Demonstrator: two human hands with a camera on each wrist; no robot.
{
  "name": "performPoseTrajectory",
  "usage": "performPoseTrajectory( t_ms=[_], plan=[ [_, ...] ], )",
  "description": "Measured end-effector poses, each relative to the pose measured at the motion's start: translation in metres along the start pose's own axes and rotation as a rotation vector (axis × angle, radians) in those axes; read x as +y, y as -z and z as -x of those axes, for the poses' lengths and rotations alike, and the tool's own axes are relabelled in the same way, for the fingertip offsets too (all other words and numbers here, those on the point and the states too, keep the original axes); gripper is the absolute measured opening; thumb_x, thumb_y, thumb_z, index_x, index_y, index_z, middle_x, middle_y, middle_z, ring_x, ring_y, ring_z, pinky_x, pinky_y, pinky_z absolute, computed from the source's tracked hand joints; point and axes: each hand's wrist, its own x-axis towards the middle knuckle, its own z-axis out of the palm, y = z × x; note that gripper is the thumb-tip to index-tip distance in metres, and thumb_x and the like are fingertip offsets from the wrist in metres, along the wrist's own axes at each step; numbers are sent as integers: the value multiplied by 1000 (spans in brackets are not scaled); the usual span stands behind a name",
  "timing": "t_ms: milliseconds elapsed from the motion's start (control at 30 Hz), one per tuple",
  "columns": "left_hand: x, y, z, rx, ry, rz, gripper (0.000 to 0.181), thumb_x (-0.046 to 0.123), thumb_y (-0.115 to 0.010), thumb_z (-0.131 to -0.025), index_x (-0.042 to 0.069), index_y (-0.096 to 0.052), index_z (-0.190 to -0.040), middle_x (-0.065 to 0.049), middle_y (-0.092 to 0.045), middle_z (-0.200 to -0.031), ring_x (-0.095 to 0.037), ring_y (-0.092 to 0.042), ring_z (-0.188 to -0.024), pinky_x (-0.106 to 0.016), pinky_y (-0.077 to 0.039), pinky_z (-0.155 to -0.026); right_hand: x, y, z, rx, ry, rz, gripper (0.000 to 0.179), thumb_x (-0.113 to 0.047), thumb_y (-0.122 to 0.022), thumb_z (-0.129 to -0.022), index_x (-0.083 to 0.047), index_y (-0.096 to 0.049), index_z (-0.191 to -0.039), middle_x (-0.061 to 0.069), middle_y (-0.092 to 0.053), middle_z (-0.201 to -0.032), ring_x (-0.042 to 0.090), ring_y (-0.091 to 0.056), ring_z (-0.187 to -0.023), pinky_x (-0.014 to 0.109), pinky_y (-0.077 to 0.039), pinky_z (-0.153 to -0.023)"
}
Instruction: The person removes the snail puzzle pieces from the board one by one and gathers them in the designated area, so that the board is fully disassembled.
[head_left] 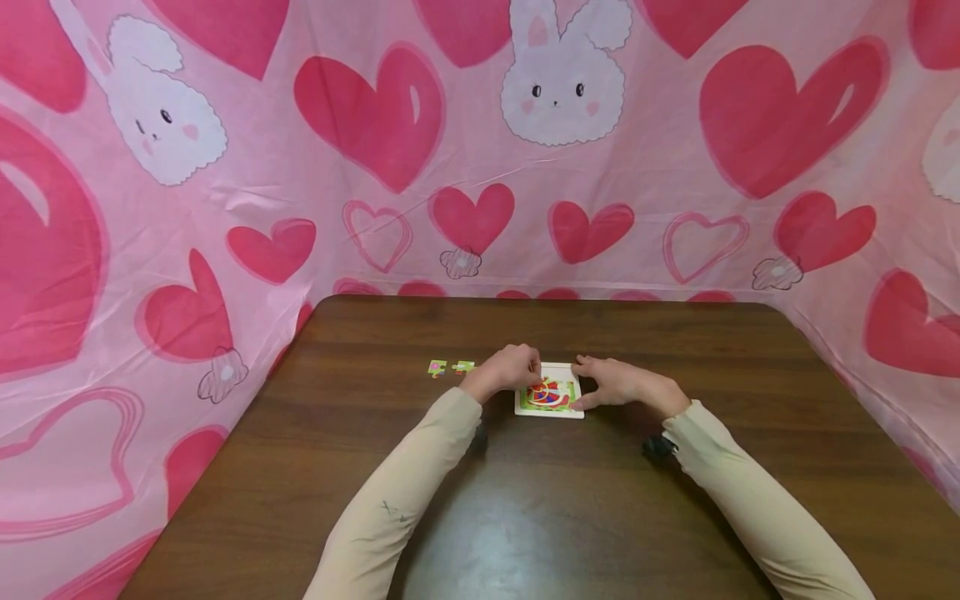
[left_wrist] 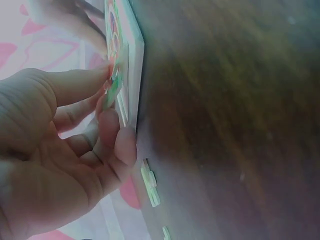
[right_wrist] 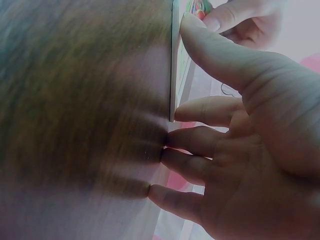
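A small white-rimmed puzzle tray (head_left: 550,415) lies on the table, partly filled with a colourful picture (head_left: 551,397) in red, blue and green. At its left side my left hand (head_left: 512,368) pinches a green-edged puzzle piece (left_wrist: 114,92) between thumb and fingers, tilted over the tray. My right hand (head_left: 621,383) is at the right side. Its thumb (right_wrist: 200,37) rests on the tray's near part and the index finger (right_wrist: 207,111) touches the rim by the far corner. The other right fingers stand on the tabletop, fairly straight.
Two loose green puzzle pieces, one with a pink spot (head_left: 437,367) and another (head_left: 462,367) beside it, lie left of the tray. The brown wooden table (head_left: 525,517) meets a pink curtain (head_left: 525,167) with hearts and rabbits behind. Dark wrist devices (head_left: 658,448) sit under the sleeves.
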Motion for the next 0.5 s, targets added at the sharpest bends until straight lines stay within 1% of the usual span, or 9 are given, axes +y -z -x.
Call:
performPoseTrajectory(
  t_ms=[133,267,400,500],
  plan=[
    [0,1,1,-22,-10,-1,10,24,-70,-90,15,-67,-92,2,-62,-86,-13,-54,-75,-24,-44,-68,0,0,-1,-1,4,2,84,-54,-68,-85,-2,-42,-147,27,-28,-157,47,-31,-142,62,-30,-111],
    [-1,3,3,-34,-18,-7,10,23,-70,-90,15,-67,-95,0,-62,-89,-14,-54,-78,-25,-45,-71,0,0,-1,0,-2,-3,86,-55,-69,-84,-3,-42,-147,26,-28,-157,47,-31,-142,63,-29,-111],
    [-2,4,6,-21,-56,9,9,21,-70,-90,14,-66,-96,-1,-63,-90,-15,-56,-81,-26,-46,-73,1,0,-1,-3,-21,-20,86,-55,-70,-84,-5,-42,-147,24,-28,-158,45,-30,-143,62,-29,-111],
    [-5,3,8,-2,-89,22,8,20,-69,-91,15,-66,-96,0,-64,-88,-14,-56,-78,-24,-46,-70,0,-1,-1,-4,-17,-13,86,-55,-69,-83,-4,-42,-147,24,-28,-158,45,-30,-143,63,-29,-111]
  ],
)
